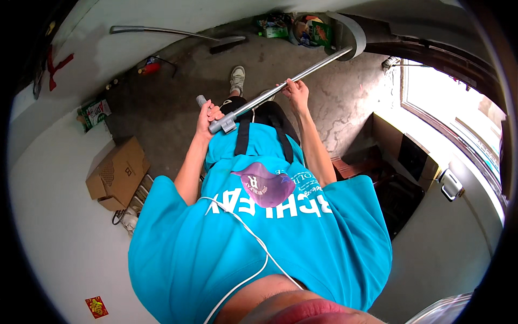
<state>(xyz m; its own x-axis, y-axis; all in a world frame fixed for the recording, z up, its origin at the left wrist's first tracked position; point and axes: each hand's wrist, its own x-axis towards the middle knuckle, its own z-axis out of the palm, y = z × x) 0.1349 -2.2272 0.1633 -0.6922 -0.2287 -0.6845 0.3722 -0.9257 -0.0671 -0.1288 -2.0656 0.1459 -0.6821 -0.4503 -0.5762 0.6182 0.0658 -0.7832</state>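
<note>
A shiny metal pole with grey plastic fittings, which looks like a long-handled dustpan (318, 64), slants across my lap toward the upper right. Its far end meets a curved grey pan (353, 33). My left hand (209, 117) is closed near the pole's lower end, around a short grey grip (201, 100) that pokes out above the fingers; how this grip joins the pole is hidden. Just beside that hand a grey clip (229, 127) sits on the pole. Farther up, my right hand (296, 94) has its fingers closed on the metal.
Against the far wall leans a broom (178, 33) with a dark head. A bin with bright packaging (312, 31) stands by the pan. A cardboard box (117, 170) is at left, dark wooden furniture (377, 170) at right, and a bright doorway (448, 100) beyond.
</note>
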